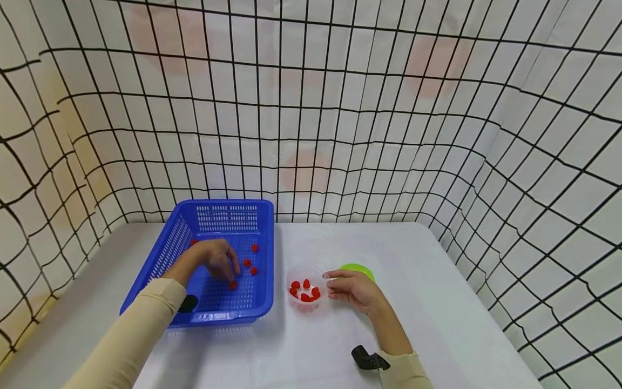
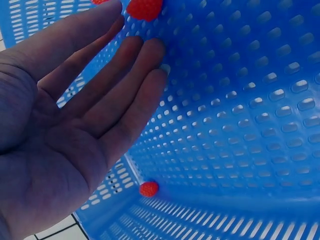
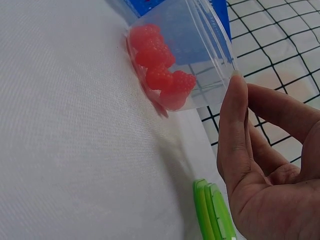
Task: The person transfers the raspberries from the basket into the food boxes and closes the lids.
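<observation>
My left hand (image 1: pixel 221 260) reaches down into a blue perforated basket (image 1: pixel 264 310), fingers loosely bent. Close to its fingertips lies a red raspberry (image 1: pixel 233 284); in the left wrist view a raspberry (image 2: pixel 145 7) shows just beyond the thumb and finger, with no clear grip on it. More raspberries (image 1: pixel 247 262) are scattered on the basket floor. To the basket's right stands a clear plastic cup (image 3: pixel 205 65) with several raspberries (image 3: pixel 155 55) at its bottom. My right hand (image 1: pixel 356 290) touches the cup's rim from the right with extended fingertips, not curled round it.
A bright green lid (image 1: pixel 362 269) lies on the white table (image 1: pixel 320 351), partly behind my right hand. White walls with black netting (image 1: pixel 311 135) enclose the table at the back and both sides. The basket's raised walls surround my left hand.
</observation>
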Demonstrator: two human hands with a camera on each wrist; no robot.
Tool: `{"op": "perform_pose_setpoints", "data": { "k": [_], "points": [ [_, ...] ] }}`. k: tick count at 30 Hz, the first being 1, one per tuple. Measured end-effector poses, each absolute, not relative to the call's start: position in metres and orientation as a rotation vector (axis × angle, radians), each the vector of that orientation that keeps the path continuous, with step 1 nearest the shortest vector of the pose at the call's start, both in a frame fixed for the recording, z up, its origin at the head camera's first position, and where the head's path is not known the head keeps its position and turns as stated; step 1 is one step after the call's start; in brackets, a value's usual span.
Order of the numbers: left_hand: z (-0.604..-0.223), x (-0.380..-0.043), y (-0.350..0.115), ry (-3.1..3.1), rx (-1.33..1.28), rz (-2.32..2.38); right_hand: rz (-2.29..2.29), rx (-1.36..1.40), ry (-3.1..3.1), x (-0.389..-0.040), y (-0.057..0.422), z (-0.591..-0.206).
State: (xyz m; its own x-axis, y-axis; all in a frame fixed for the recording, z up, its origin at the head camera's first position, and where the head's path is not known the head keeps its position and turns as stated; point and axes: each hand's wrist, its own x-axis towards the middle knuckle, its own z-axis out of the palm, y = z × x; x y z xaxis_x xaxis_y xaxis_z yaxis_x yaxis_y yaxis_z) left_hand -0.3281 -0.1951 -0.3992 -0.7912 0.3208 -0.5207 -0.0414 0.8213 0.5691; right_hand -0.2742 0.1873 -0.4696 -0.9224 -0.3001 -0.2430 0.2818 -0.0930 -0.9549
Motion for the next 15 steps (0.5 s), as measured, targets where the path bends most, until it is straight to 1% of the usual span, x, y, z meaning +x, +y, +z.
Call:
{"op": "perform_pose_setpoints", "data": {
  "k": [15],
  "points": [
    [-0.409,-0.3269,-0.1898,2.363,0.2,0.764,-2.066,0.009,1.816,-0.2742,0.1873,-0.4699]
  ]
}}
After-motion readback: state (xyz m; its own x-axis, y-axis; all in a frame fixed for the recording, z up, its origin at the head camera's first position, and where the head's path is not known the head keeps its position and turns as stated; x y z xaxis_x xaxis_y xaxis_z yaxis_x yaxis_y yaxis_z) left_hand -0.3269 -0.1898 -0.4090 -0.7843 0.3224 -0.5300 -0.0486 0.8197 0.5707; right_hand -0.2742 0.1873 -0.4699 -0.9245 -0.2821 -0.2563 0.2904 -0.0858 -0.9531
